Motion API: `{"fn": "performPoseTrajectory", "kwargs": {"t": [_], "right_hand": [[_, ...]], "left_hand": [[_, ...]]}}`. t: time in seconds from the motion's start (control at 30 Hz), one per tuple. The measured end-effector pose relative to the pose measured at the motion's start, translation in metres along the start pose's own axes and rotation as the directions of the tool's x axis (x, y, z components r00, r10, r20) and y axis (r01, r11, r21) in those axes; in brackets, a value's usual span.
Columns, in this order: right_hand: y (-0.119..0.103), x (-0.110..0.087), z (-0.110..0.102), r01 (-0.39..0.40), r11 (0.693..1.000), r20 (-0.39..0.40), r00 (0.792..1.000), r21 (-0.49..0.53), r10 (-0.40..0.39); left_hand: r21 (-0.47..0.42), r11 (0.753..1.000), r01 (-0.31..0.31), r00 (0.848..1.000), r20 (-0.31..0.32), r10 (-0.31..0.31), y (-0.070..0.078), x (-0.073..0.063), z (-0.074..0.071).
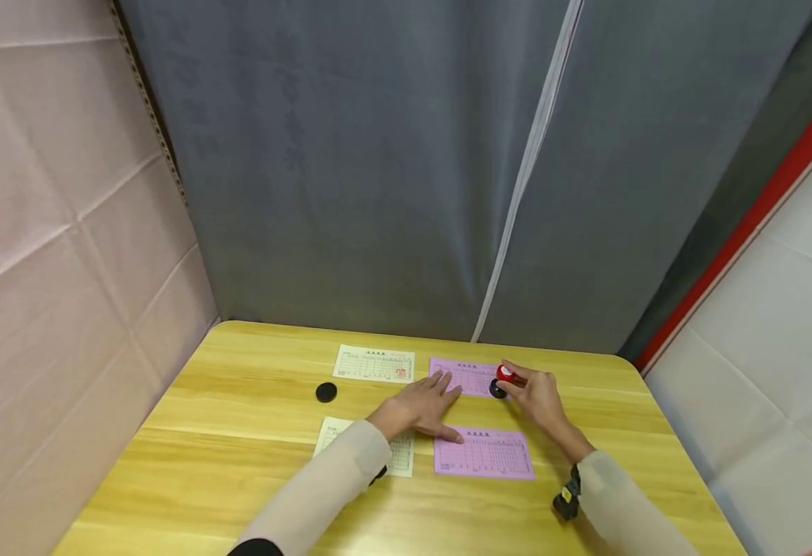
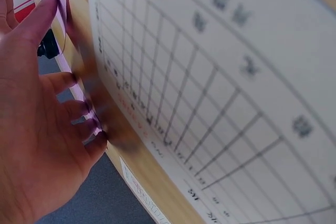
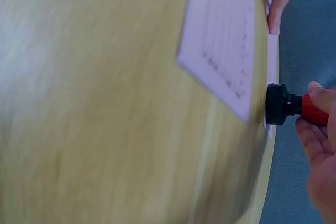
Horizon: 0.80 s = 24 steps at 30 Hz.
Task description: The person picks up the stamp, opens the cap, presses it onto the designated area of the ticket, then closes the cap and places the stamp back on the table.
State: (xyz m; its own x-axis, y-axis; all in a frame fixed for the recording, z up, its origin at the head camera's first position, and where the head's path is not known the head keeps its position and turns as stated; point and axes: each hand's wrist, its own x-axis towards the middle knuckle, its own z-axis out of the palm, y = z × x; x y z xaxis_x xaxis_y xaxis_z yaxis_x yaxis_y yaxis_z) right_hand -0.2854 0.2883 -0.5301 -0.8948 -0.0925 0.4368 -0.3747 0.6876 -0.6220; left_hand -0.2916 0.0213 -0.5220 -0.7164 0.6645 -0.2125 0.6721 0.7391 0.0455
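My right hand [image 1: 539, 395] pinches a stamp with a red handle [image 1: 505, 374] and a round black base [image 3: 276, 104]. The base is at the right end of the far purple printed slip [image 1: 467, 377]; whether it presses on the paper I cannot tell. Spread fingers of my left hand [image 1: 421, 405] rest at that slip's left side, while its thumb reaches the top left corner of the near purple slip [image 1: 484, 455]. Under the left forearm, a pale green slip [image 1: 402, 457] is partly hidden. In the left wrist view this pale slip [image 2: 210, 93] looms close.
Behind on the left lies another pale slip [image 1: 367, 363] with a red stamp mark [image 1: 400, 373] at its lower right. A black round disc [image 1: 325, 392] sits on the wooden table [image 1: 239, 432]. A grey curtain [image 1: 350, 170] hangs beyond the far edge.
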Motion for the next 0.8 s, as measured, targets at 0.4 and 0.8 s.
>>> {"fn": "performPoseTrajectory", "kwargs": {"t": [0.4,0.8], "right_hand": [[0.012,-0.002,-0.015,-0.442,0.847,-0.057,0.877,0.294,0.477],[0.014,-0.003,-0.038,-0.497,0.606,0.068,0.805,0.621,0.59]], "left_hand": [[-0.084,0.996,-0.017,1.0,-0.022,0.015,0.001,0.0,0.002],[-0.063,0.994,-0.088,0.988,-0.136,0.079,0.004,-0.011,-0.008]]}}
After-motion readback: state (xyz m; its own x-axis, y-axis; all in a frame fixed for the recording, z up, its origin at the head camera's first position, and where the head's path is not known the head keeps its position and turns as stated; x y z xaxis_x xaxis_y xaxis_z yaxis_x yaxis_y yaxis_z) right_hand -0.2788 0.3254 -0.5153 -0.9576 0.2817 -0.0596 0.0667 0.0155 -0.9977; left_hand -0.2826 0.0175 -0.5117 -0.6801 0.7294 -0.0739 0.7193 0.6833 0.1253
